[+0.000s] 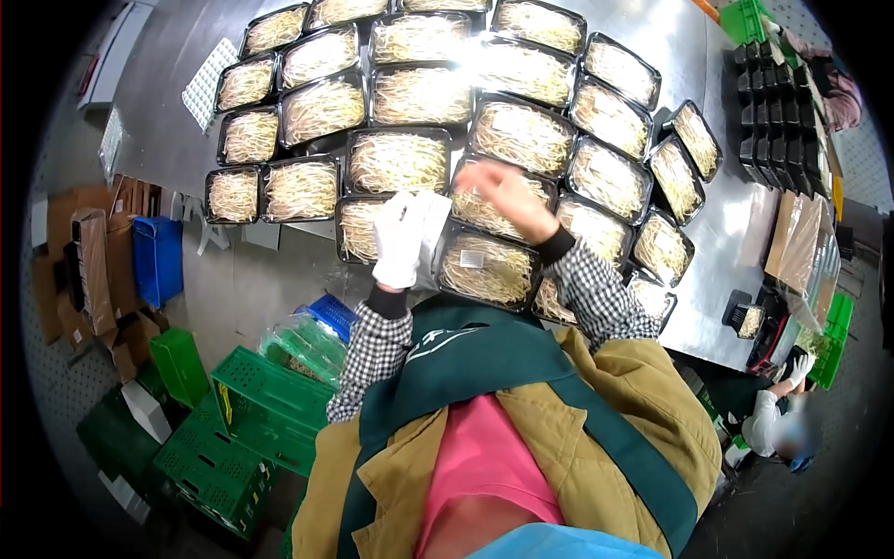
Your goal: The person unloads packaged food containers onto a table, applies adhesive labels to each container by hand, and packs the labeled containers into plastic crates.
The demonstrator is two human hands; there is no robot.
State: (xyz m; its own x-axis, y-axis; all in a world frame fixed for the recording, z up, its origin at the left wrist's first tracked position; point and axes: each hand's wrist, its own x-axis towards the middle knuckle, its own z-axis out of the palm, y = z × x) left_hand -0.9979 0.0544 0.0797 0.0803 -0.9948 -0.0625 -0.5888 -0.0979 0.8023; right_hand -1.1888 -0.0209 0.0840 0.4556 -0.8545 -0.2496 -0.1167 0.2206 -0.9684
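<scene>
My left hand [399, 244], in a white glove, is closed on a pale label sheet [432, 222] above the front trays. My right hand [517, 203] is bare and hovers over a black tray of bean sprouts [484, 214]. Its fingers point left towards the sheet and are blurred, so whether they pinch anything is unclear. Right in front of me, another sprout tray [484, 279] carries a small white label [472, 258]. Just left of my glove, one more sprout tray [357, 228] is partly covered by that hand.
Rows of sprout trays [419, 93] spread over the steel table [168, 130]. White label sheets [210, 84] lie at its left. Stacked black trays [780, 116] stand at the right. Green crates [209, 466] are on the floor at left. A co-worker [778, 419] is at lower right.
</scene>
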